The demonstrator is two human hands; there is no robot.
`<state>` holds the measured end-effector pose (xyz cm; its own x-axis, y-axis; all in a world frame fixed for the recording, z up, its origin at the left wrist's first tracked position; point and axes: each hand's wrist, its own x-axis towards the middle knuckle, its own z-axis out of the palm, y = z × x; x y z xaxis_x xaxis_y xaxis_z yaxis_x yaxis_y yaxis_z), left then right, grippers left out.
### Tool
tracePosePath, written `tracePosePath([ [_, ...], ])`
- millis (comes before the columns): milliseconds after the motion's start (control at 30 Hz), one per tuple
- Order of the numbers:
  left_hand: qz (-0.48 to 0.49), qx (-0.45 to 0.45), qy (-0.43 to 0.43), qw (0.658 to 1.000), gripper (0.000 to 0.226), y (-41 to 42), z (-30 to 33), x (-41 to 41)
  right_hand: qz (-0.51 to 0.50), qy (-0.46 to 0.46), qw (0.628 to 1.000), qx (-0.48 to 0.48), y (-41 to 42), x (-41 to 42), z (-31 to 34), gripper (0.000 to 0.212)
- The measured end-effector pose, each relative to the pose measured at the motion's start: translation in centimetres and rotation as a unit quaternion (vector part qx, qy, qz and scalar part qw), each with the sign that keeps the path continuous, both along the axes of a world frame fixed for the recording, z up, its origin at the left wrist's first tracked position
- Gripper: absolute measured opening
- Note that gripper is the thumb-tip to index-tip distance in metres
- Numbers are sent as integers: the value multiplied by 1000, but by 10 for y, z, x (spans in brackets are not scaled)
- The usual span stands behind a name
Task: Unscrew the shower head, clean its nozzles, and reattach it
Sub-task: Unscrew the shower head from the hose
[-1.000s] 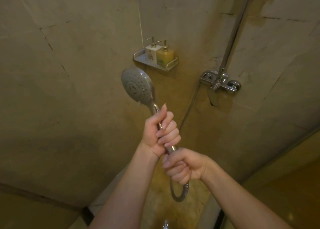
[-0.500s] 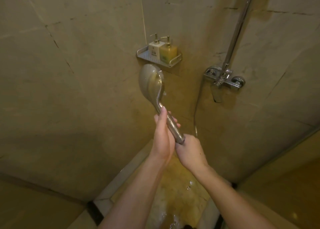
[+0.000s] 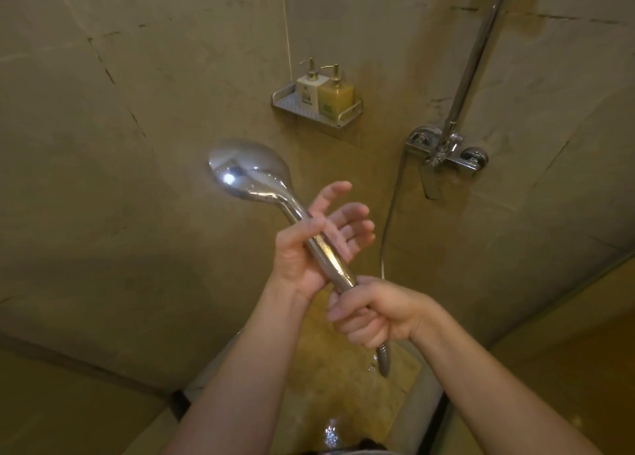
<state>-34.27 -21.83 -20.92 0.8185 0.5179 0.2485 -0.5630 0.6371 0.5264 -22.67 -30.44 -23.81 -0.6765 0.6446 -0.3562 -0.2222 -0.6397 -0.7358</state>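
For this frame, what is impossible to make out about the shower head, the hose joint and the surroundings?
Head view only:
- Shower head: nozzle face turned away; only its chrome back shows.
- Handle-to-hose joint: covered by the right hand, so how far it is unscrewed cannot be told.
- Hose: lower run lost in the dark.
- Bottles: labels too small to read.
- Riser pipe: cut by top edge.

Glossy chrome shower head [image 3: 249, 174], seemingly metal ribbed hose [image 3: 384, 356].

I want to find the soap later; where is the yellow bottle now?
In the head view, the yellow bottle stands on the wall shelf, right of the white bottle, above the shower head.
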Motion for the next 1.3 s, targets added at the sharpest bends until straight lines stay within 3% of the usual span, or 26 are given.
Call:
tracePosePath([
  [100, -74, 13, -48, 996, 27, 9, 2, 5, 84, 104, 991, -19, 11, -4, -8, 45],
  [200, -56, -14, 29, 998, 50, 15, 1, 14, 67, 118, 990, -28, 17, 0, -16, 44],
  [267, 50, -33, 152, 987, 54, 14, -1, 20, 11, 73, 997, -34, 19, 4, -21, 44],
  [333, 151, -59, 261, 952, 52, 11, -6, 24, -70, -19, 997, -29, 19, 5, -25, 44],
  [400, 193, -86, 304, 929, 52, 8, -14, 27, -169, -110, 979, -18, 18, 1, -30, 44],
  [467, 220, -104, 320, 916, 51, 8, -19, 27, -267, -224, 937, 30, 21, -6, -39, 42],
  [533, 267, -89, 353, 892, 45, 8, -26, 28, -331, -390, 851, 115, 27, -12, -50, 40],
  [600, 315, -30, 403, 859, 30, 2, -30, 30, -356, -491, 778, 162, 32, -15, -59, 41],
  [700, 334, -4, 418, 845, 14, -4, -38, 29, -368, -511, 754, 184, 32, -13, -64, 39],
  [767, 328, -19, 382, 864, 12, 0, -43, 22, -349, -479, 784, 185, 30, -12, -60, 42],
  [867, 283, -15, 328, 901, 30, 12, -47, 6, -301, -318, 890, 125, 20, -5, -52, 45],
  [933, 230, 6, 277, 933, 35, 16, -41, -4, -210, -215, 951, 73, 12, 2, -39, 43],
  [1000, 139, 10, 185, 973, 41, 20, -35, -8, -90, -149, 984, 32, 11, 8, -25, 41],
  [1100, -2, 3, 30, 1000, 56, 21, -27, -5, 42, -32, 998, -33, 17, 7, -21, 42],
  [1167, -25, -21, -24, 999, 59, 21, -25, -1, 95, 59, 992, -66, 21, 0, -25, 41],
  [1267, -82, -70, -62, 992, 28, 23, -30, 5, 125, 138, 980, -76, 22, -8, -34, 44],
  [1300, -91, -81, -43, 992, 27, 26, -33, 6, 118, 149, 979, -79, 22, -9, -37, 45],
])
